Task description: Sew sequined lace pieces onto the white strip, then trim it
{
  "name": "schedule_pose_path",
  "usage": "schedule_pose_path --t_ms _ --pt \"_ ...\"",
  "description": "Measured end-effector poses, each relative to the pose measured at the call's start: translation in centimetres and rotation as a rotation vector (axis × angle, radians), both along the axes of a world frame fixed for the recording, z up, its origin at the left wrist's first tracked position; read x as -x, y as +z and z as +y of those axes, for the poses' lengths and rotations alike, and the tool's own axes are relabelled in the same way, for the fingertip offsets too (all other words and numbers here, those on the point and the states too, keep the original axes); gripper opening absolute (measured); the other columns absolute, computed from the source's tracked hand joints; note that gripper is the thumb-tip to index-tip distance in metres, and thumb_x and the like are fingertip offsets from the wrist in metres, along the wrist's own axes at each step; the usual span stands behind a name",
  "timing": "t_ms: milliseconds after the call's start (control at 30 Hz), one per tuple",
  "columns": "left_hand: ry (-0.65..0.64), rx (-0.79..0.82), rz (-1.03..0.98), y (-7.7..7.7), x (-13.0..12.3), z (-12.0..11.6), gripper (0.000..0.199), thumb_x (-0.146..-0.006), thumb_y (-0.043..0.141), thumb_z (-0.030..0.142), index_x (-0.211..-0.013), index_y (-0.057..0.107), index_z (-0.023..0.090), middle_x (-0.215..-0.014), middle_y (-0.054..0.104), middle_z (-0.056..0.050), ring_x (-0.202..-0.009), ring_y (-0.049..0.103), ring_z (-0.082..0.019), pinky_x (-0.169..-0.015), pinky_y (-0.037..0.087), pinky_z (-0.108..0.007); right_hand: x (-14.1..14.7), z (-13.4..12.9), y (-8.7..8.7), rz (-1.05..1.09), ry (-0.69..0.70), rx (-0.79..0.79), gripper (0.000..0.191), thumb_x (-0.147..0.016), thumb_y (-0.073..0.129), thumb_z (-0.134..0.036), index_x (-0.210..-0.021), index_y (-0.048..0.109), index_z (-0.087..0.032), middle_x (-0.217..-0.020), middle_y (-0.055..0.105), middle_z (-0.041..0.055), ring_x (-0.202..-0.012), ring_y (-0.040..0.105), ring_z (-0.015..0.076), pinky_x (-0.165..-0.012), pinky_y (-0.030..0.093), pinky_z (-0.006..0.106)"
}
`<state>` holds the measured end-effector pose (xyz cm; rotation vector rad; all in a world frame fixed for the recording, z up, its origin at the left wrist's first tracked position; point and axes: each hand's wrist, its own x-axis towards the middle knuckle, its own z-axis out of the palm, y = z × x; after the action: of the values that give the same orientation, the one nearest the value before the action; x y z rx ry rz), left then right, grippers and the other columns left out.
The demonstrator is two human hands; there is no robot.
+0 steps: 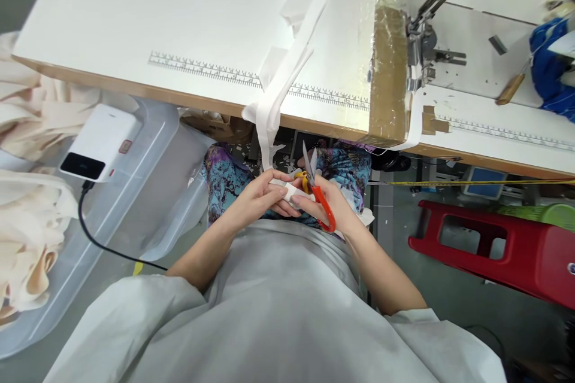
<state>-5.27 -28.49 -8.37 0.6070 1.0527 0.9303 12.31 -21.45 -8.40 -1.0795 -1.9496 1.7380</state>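
Observation:
Over my lap, my left hand (270, 194) is closed on a white fabric strip (269, 111), pinching it between thumb and fingers. The strip hangs over the table edge and runs up across the white tabletop. Red-handled scissors (324, 208) rest in my right hand (327, 197), blades pointing up and slightly apart. The thumb and fingers of that hand also touch the folded white fabric at my left fingertips. A small yellow item (302, 178) shows beside the blades, partly hidden by my hands.
A sewing machine (422, 42) stands on the table to the right, near a wooden-handled tool (511, 88) and blue cloth (550, 63). A plastic bin (148, 149) with cream fabric and a white power bank (101, 140) is at left. A red stool (489, 239) stands at right.

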Motion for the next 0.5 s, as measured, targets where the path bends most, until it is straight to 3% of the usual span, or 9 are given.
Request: schedule_pose_path --t_ms 133,200,267,333,400,500 --pt "-0.081 -0.056 0.07 0.9 0.1 -0.4 0.047 -0.088 0.06 0.054 -0.114 0.044 0.019 -0.069 0.073 -0.002 -0.07 0.076 -0.023 -0.063 0.059 -0.029 0.4 -0.3 0.3 0.0 -0.036 -0.063 0.025 -0.079 0.068 -0.04 -0.075 0.053 -0.021 -0.071 0.056 -0.0022 -0.065 0.052 0.0141 -0.062 0.044 0.026" --pt "-0.113 -0.113 0.215 2.3 1.2 -0.1 0.042 -0.091 0.056 0.054 -0.113 0.05 0.018 -0.077 0.074 -0.005 -0.07 0.075 -0.021 -0.062 0.059 -0.028 -0.2 -0.4 0.8 0.004 -0.064 -0.116 0.02 -0.08 0.068 -0.034 -0.076 0.054 -0.021 -0.07 0.056 -0.0025 -0.065 0.052 0.0141 -0.063 0.044 0.026" --pt "-0.055 -0.229 0.465 4.6 3.0 1.1 0.034 -0.091 0.057 0.049 -0.103 0.059 0.017 -0.086 0.074 -0.006 -0.065 0.072 -0.017 -0.06 0.057 -0.027 -1.1 -0.4 1.3 0.008 -0.081 -0.157 0.014 -0.082 0.066 -0.031 -0.08 0.056 -0.021 -0.073 0.059 -0.0012 -0.068 0.055 0.0152 -0.066 0.045 0.027" --pt "0.107 -0.389 0.763 7.1 4.9 3.5 0.026 -0.09 0.059 0.042 -0.092 0.064 0.016 -0.08 0.072 -0.004 -0.058 0.065 -0.013 -0.057 0.053 -0.025 -2.1 -0.6 1.6 0.017 -0.083 -0.163 0.012 -0.085 0.064 -0.032 -0.084 0.058 -0.022 -0.077 0.062 0.0004 -0.071 0.058 0.0168 -0.067 0.047 0.028" --pt "0.265 -0.515 1.064 9.1 6.2 6.7 0.018 -0.088 0.06 0.033 -0.088 0.065 0.017 -0.074 0.068 -0.002 -0.062 0.062 -0.013 -0.063 0.051 -0.026 -2.8 -0.7 1.7 0.021 -0.098 -0.159 0.014 -0.086 0.064 -0.035 -0.086 0.058 -0.022 -0.08 0.064 0.0015 -0.073 0.06 0.018 -0.067 0.048 0.028" --pt "0.243 -0.629 1.376 10.0 6.5 12.2 0.011 -0.083 0.062 0.028 -0.082 0.064 0.017 -0.079 0.067 -0.004 -0.079 0.062 -0.018 -0.077 0.048 -0.03 -3.6 -0.9 1.7 -0.001 -0.165 -0.173 0.02 -0.085 0.067 -0.04 -0.087 0.059 -0.022 -0.08 0.064 0.0019 -0.07 0.06 0.0179 -0.063 0.048 0.028"
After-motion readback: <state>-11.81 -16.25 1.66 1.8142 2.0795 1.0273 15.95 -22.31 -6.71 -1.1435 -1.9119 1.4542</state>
